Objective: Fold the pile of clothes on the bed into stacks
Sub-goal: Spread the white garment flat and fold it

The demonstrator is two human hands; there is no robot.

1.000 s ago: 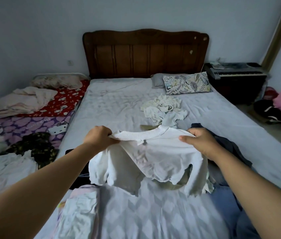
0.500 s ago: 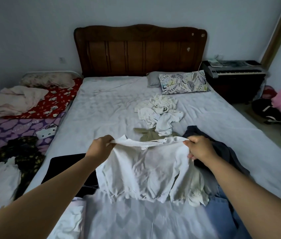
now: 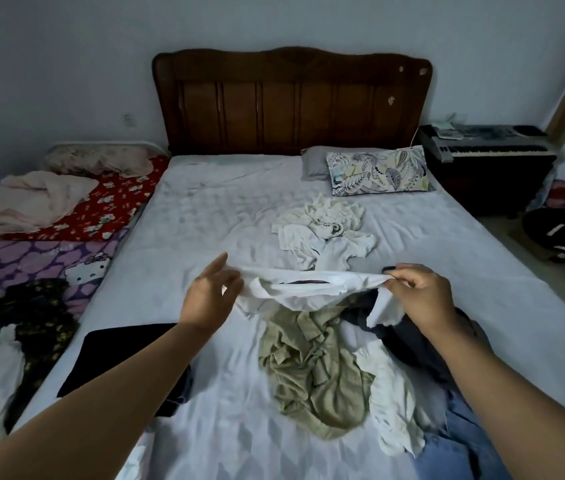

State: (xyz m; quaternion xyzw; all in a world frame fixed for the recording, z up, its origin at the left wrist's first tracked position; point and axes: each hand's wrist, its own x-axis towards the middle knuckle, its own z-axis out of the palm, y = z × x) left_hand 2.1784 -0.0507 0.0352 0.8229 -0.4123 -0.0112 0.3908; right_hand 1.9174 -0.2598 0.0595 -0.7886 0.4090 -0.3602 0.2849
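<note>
The right hand (image 3: 424,299) pinches a white knit garment (image 3: 295,289) by its edge. The left hand (image 3: 210,296) — fingers spread — touches the other end, above a crumpled olive-green cloth (image 3: 312,372) on the bed (image 3: 212,216).

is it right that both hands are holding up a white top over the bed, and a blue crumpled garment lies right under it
Not quite: the head view shows the crumpled garment under the white top is olive green, not blue. The rest stands: the left hand and right hand hold the top up over the bed.
</note>
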